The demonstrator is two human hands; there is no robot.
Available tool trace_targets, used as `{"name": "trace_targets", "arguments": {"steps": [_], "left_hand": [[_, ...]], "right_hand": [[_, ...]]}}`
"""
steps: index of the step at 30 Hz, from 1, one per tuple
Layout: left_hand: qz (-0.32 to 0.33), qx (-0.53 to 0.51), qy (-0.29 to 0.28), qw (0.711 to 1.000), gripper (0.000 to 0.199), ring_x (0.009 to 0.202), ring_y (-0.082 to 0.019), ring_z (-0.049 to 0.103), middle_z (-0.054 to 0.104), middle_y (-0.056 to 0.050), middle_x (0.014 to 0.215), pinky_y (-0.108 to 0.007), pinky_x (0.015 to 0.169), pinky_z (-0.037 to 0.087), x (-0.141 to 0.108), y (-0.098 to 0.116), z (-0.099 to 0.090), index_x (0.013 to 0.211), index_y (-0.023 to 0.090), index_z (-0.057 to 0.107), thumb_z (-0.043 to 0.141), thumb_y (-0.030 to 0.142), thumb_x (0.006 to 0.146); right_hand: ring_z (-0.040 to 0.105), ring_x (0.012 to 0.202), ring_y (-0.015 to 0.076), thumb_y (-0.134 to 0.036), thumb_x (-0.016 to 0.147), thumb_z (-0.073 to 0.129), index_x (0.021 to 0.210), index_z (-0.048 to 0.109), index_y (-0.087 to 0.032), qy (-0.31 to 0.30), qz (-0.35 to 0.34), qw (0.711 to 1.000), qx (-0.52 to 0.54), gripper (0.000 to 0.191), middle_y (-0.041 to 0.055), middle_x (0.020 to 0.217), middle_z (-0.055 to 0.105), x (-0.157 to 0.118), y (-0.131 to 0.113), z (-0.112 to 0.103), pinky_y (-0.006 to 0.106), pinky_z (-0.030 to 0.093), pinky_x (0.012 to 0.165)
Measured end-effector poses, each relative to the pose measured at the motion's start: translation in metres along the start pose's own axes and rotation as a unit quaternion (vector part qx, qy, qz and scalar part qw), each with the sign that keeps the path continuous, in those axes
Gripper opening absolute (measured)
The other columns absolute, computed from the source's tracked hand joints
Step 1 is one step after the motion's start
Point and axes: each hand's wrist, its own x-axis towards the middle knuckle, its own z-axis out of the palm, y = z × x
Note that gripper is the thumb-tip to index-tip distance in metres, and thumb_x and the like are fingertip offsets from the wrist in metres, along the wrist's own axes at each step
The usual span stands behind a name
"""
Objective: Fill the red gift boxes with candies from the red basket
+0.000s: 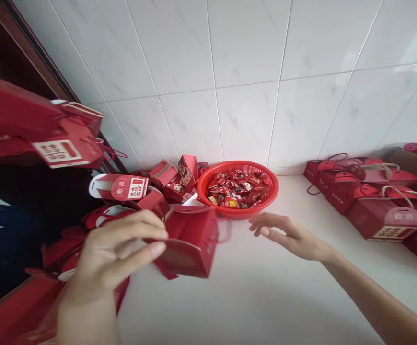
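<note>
An open red paper box [190, 244] hangs from my left hand [122, 249], whose thumb and fingers pinch the edge of its flap. The box is slightly blurred, and a pink cord loop shows on its right side. To the right of the box, my right hand [283, 232] is held over the white table with its fingers apart and nothing in them. Just beyond both hands stands a round red basket [237, 213] full of small red wrapped candies [237, 189].
Several red boxes [154, 201] lie piled at the left, beside more red boxes [43, 124] higher up. At the right stand rows of closed red boxes [368, 215] with cord handles, near a brown carton [415, 167]. A tiled wall [248, 115] rises behind.
</note>
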Motion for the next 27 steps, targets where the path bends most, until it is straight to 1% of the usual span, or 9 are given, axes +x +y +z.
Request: {"name": "trace_targets", "arguments": {"steps": [4,7,10,15,17,19,22,25,27], "left_hand": [[0.088,-0.034,-0.142,0.985,0.019,0.073,-0.013,0.067,0.071,-0.003,0.085,-0.023,0.066,0.056,0.007,-0.003,0.059,0.091,0.025,0.077,0.066,0.01,0.088],[0.113,-0.037,-0.15,0.981,0.02,0.076,-0.012,0.067,0.07,-0.004,0.088,-0.021,0.069,0.055,0.005,-0.018,0.101,0.094,0.022,0.078,0.063,0.009,0.09],[0.104,-0.043,-0.165,0.98,0.02,0.079,-0.012,0.067,0.069,-0.005,0.089,-0.021,0.072,0.054,-0.001,-0.032,0.125,0.092,0.02,0.079,0.062,0.009,0.089],[0.024,-0.038,-0.253,0.966,0.014,0.087,-0.015,0.068,0.07,-0.005,0.097,-0.024,0.08,0.052,-0.004,-0.039,0.135,0.081,0.021,0.08,0.067,0.021,0.087],[0.001,-0.027,-0.281,0.959,0.028,0.084,-0.014,0.067,0.07,-0.004,0.098,-0.025,0.078,0.051,0.0,-0.039,0.136,0.067,0.019,0.077,0.065,0.031,0.09],[-0.01,0.005,-0.301,0.954,0.037,0.079,-0.013,0.066,0.071,-0.003,0.097,-0.025,0.076,0.05,0.005,-0.037,0.138,0.06,0.018,0.074,0.064,0.034,0.091],[0.0,0.058,-0.349,0.935,0.013,0.088,-0.016,0.067,0.073,-0.001,0.103,-0.027,0.082,0.049,0.012,-0.033,0.144,0.08,0.022,0.079,0.069,0.026,0.086],[0.052,0.098,-0.4,0.91,0.023,0.096,-0.018,0.066,0.073,0.0,0.109,-0.03,0.091,0.048,0.019,-0.025,0.147,0.099,0.027,0.078,0.062,0.017,0.088],[0.087,0.151,-0.406,0.897,0.025,0.096,-0.019,0.065,0.072,-0.001,0.106,-0.034,0.092,0.048,0.022,-0.02,0.147,0.094,0.026,0.078,0.057,0.015,0.09]], "right_hand": [[0.065,0.112,0.025,-0.054,0.1,0.042,0.125,0.062,-0.022,0.051,-0.043,0.995,0.078,0.045,0.0113,0.128,0.066,0.005,-0.008,0.002,0.045,0.053,0.098],[0.063,0.115,0.0268,-0.053,0.092,0.059,0.126,0.061,-0.023,0.062,-0.035,0.997,0.037,0.045,0.0106,0.13,0.065,0.003,-0.005,0.004,0.045,0.053,0.098],[0.067,0.107,0.0254,-0.041,0.083,0.072,0.124,0.06,-0.023,0.061,-0.002,0.998,-0.015,0.047,0.0092,0.121,0.069,-0.001,0.006,0.009,0.043,0.056,0.092],[0.072,0.086,0.0206,-0.036,0.09,0.06,0.12,0.058,-0.022,0.118,0.071,0.989,-0.059,0.034,0.0096,0.113,0.07,-0.003,0.025,0.021,0.037,0.059,0.077],[0.071,0.074,0.0175,-0.037,0.094,0.051,0.117,0.057,-0.022,0.14,0.081,0.985,-0.064,0.028,0.0087,0.107,0.071,-0.001,0.027,0.024,0.035,0.059,0.071],[0.07,0.073,0.017,-0.034,0.096,0.046,0.117,0.056,-0.023,0.156,0.071,0.982,-0.075,0.025,0.0076,0.106,0.072,0.001,0.027,0.026,0.034,0.058,0.07],[0.07,0.09,0.0194,-0.022,0.096,0.042,0.115,0.057,-0.023,0.175,0.023,0.979,-0.104,0.024,0.0071,0.107,0.072,0.004,0.028,0.027,0.035,0.056,0.079],[0.068,0.095,0.0193,-0.011,0.092,0.039,0.103,0.063,-0.021,0.163,-0.03,0.976,-0.141,0.028,0.0086,0.108,0.071,0.004,0.032,0.024,0.035,0.055,0.083],[0.068,0.094,0.0188,-0.005,0.089,0.037,0.093,0.066,-0.02,0.141,-0.053,0.974,-0.166,0.033,0.0099,0.112,0.069,0.003,0.034,0.022,0.034,0.054,0.082]]}}
